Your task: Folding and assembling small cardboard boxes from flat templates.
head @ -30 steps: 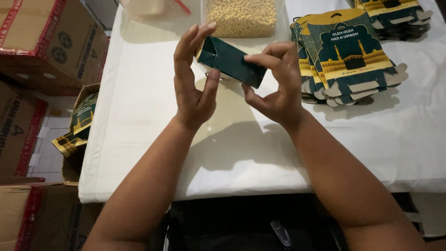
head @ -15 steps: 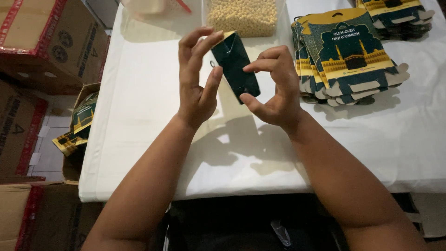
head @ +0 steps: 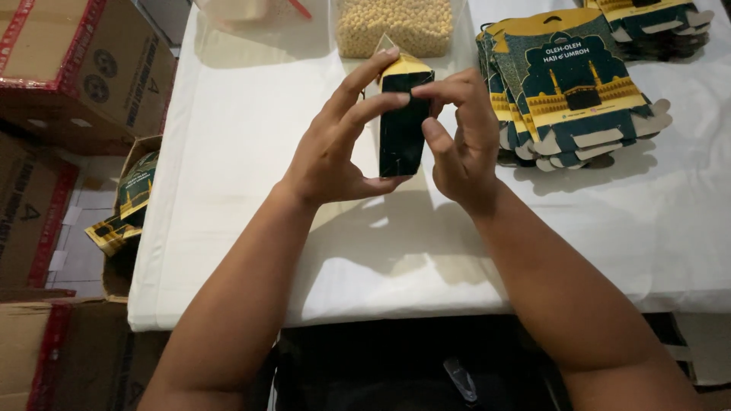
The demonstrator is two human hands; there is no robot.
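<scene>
You hold a small dark green cardboard carton with a yellow top flap upright between both hands, above the white cloth-covered table. Your left hand wraps it from the left: the thumb presses near the carton's lower edge, and the long fingers reach up to the yellow flap at the top. Your right hand closes on it from the right, with the forefinger curled across the upper front and the thumb pressed against the right side. So both hands pinch the carton, and it touches nothing else.

Just beyond the carton, at the table's far edge, stands a clear container filled with pale yellow round pellets. To your right, a fanned stack of flat, unfolded green and yellow printed cartons lies on the cloth, and a second similar stack sits behind it near the corner. On the floor to the left, an open brown cardboard box holding more green and yellow cartons stands beside the table, with larger brown shipping boxes edged in red tape around it.
</scene>
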